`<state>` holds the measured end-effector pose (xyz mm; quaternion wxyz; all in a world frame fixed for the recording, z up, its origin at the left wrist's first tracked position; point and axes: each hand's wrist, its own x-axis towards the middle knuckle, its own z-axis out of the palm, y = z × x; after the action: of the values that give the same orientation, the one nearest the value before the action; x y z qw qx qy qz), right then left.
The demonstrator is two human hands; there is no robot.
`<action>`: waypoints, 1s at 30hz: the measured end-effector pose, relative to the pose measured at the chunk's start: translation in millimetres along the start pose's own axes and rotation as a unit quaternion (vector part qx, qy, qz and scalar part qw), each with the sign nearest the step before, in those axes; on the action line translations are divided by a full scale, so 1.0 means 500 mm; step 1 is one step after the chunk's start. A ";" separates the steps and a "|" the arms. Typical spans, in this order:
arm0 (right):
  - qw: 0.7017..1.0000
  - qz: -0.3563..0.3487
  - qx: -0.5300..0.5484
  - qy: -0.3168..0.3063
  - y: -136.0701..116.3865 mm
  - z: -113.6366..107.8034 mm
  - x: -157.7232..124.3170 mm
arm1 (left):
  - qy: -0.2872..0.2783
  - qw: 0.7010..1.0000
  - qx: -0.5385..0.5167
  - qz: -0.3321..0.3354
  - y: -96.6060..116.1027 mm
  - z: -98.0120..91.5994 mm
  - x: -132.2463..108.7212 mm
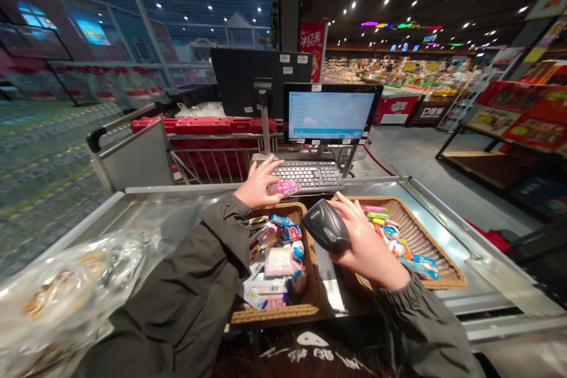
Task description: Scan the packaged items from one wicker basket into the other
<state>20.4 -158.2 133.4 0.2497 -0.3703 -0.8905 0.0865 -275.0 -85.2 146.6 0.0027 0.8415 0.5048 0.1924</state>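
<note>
A small pink packet is in my left hand, held low near the thumb while the other fingers stretch over the left end of the black keyboard. My right hand is wrapped round a black handheld barcode scanner, whose head points left toward the left basket. That wicker basket holds several small packaged sweets and a pink-and-white box. On the right, partly behind my right hand, another wicker basket holds several colourful wrapped items along its left and near sides.
A lit monitor stands behind the keyboard, with a second, dark-backed screen to its left. Clear plastic bags lie on the metal counter at left. Beyond are a cart and a goods shelf.
</note>
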 end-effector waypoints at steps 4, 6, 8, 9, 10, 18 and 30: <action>1.000 -0.008 0.005 -0.010 -0.006 0.010 0.004 | -0.020 1.000 0.007 -0.020 -0.016 0.010 -0.039; 1.000 -0.015 0.010 -0.017 -0.011 0.017 0.007 | -0.031 0.999 0.008 -0.035 -0.025 0.016 -0.064; 0.999 -0.024 0.017 -0.030 -0.018 0.027 0.012 | -0.042 0.998 0.007 -0.052 -0.036 0.022 -0.092; 0.999 -0.029 0.023 -0.037 -0.022 0.033 0.014 | -0.047 0.997 0.007 -0.060 -0.041 0.023 -0.106; 0.998 -0.034 0.031 -0.044 -0.026 0.040 0.017 | -0.053 0.996 0.006 -0.068 -0.047 0.025 -0.120; 0.992 -0.063 0.067 -0.088 -0.057 0.085 0.033 | -0.125 0.986 0.014 -0.112 -0.097 0.046 -0.247; 0.987 -0.063 0.080 -0.126 -0.099 0.118 0.051 | -0.209 0.965 0.074 -0.137 -0.127 0.107 -0.340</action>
<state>-55.2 -173.7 109.3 0.1690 -0.2785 -0.9267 0.1872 -382.2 -188.5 29.8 0.0723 0.7836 0.6164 -0.0279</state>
